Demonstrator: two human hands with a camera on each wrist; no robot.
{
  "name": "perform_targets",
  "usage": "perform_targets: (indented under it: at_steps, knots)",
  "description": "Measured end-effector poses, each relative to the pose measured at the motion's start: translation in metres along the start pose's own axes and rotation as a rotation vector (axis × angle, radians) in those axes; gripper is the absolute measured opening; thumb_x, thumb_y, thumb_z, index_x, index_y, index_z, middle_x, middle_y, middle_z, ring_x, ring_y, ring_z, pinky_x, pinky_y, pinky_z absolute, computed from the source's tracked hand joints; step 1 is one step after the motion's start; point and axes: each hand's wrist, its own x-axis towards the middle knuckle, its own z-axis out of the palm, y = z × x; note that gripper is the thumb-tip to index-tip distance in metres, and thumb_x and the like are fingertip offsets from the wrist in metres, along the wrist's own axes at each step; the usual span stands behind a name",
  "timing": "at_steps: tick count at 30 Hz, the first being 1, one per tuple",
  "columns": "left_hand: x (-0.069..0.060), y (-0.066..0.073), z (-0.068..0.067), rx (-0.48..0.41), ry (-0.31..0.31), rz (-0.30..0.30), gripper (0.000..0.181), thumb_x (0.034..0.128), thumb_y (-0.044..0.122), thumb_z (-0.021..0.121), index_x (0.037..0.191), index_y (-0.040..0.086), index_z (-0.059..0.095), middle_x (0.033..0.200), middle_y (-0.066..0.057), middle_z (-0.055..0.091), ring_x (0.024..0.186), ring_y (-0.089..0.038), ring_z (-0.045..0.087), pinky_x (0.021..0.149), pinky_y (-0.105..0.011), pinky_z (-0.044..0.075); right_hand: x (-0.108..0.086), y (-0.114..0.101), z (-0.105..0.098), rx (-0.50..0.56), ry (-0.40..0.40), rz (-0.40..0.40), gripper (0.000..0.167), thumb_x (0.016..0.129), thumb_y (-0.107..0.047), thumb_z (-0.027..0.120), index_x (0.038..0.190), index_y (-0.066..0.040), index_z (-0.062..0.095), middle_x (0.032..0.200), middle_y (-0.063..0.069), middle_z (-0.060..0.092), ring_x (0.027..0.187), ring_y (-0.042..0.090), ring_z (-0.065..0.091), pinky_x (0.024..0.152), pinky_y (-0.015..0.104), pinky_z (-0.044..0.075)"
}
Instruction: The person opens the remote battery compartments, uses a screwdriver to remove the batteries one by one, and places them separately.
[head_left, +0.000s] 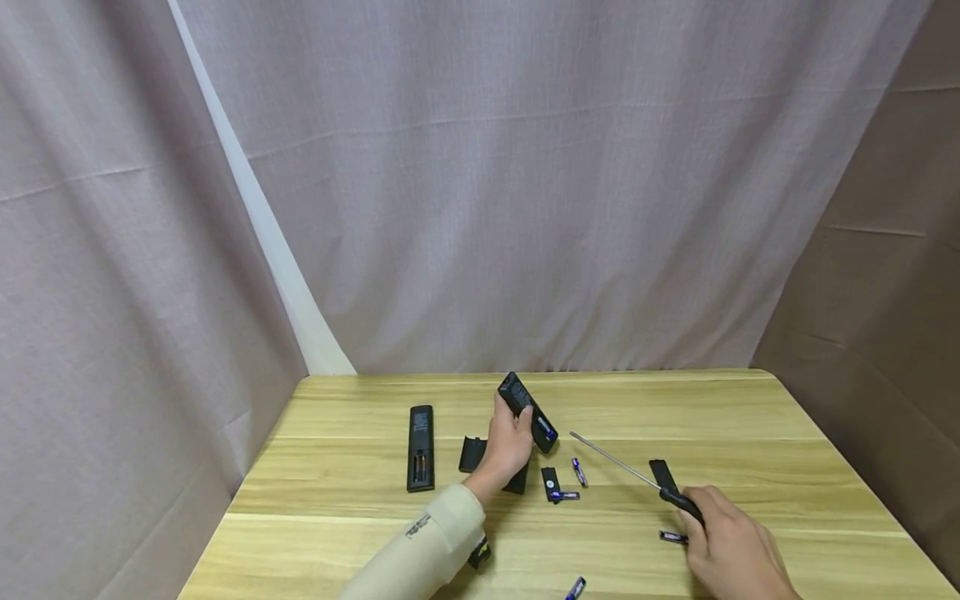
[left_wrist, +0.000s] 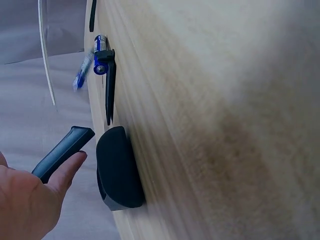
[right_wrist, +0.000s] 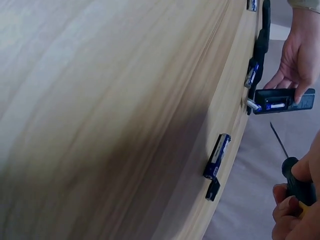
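Observation:
My left hand [head_left: 510, 443] grips a black remote control [head_left: 523, 398], raised above the table and tilted. Its back faces up with the battery compartment uncovered, and a blue battery [right_wrist: 275, 106] shows inside it in the right wrist view. The left thumb lies across the remote's back. My right hand [head_left: 738, 543] holds a screwdriver [head_left: 681, 502] by its dark handle, part of which shows yellow in the right wrist view. The long thin shaft points toward the remote, its tip apart from it. Below the left hand lies a black object [head_left: 519, 482], partly hidden.
Another remote [head_left: 422, 423] lies at the left, compartment uncovered. A black curved piece [head_left: 472, 454] sits beside the left hand. Small black covers [head_left: 550, 477] [head_left: 663, 473] and several loose blue batteries [head_left: 579, 472] lie about the wooden table [head_left: 337, 500]. A black-and-yellow item [head_left: 480, 552] peeks past the sleeve.

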Motion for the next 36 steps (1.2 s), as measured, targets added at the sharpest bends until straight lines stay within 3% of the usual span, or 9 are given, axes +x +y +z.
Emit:
perform_targets:
  at_steps: [3,9,17,24,31,36]
  knots:
    - [-0.001,-0.001,-0.002,0.0,0.001,-0.002,0.038,0.1159,0.022,0.045,0.151,0.012,0.035,0.12,-0.02,0.073,0.085,-0.02,0.07,0.069,-0.026,0.056,0.001,0.001,0.0,-0.006,0.006,-0.001,0.02,0.095,-0.009,0.076,0.114,-0.003,0.073,0.102,0.006,0.074,0.072,0.014,0.063,0.056,0.037,0.051]
    - [-0.002,-0.001,-0.005,-0.022,0.015,-0.001,0.043,0.1161,0.023,0.045,0.156,0.014,0.031,0.137,-0.024,0.068,0.102,-0.018,0.073,0.076,-0.028,0.06,0.003,-0.001,0.0,0.006,0.042,-0.016,0.018,0.095,-0.008,0.076,0.112,-0.003,0.071,0.098,0.006,0.071,0.068,0.012,0.054,0.055,0.034,0.046]
    - [-0.004,0.0,-0.009,-0.076,0.03,-0.017,0.038,0.1158,0.02,0.046,0.152,0.015,0.035,0.131,-0.025,0.071,0.101,-0.024,0.079,0.079,-0.032,0.067,0.003,-0.006,0.004,0.021,0.008,0.005,0.015,0.097,-0.009,0.073,0.111,-0.004,0.07,0.101,0.007,0.072,0.074,0.018,0.063,0.059,0.043,0.053]
    - [-0.006,0.002,-0.014,-0.109,0.038,-0.011,0.036,0.1159,0.02,0.045,0.15,0.014,0.035,0.138,-0.026,0.067,0.112,-0.029,0.077,0.087,-0.043,0.068,0.003,-0.008,0.005,0.024,0.019,-0.02,0.016,0.095,-0.008,0.076,0.11,-0.007,0.072,0.1,0.005,0.073,0.077,0.019,0.066,0.061,0.045,0.055]
    - [-0.011,0.002,-0.021,-0.135,0.063,-0.007,0.031,0.1158,0.02,0.045,0.145,0.013,0.038,0.141,-0.024,0.066,0.116,-0.031,0.076,0.086,-0.037,0.068,0.005,-0.012,0.006,0.014,-0.005,-0.05,0.017,0.095,-0.009,0.076,0.112,-0.007,0.073,0.102,0.005,0.074,0.081,0.021,0.069,0.064,0.046,0.057]
    - [-0.012,0.005,-0.024,-0.176,0.062,0.006,0.034,0.1161,0.02,0.045,0.148,0.014,0.036,0.143,-0.025,0.065,0.118,-0.032,0.076,0.089,-0.039,0.068,0.007,-0.017,0.006,0.004,0.015,-0.101,0.019,0.094,-0.009,0.078,0.112,-0.009,0.073,0.105,0.002,0.075,0.084,0.019,0.072,0.063,0.04,0.058]
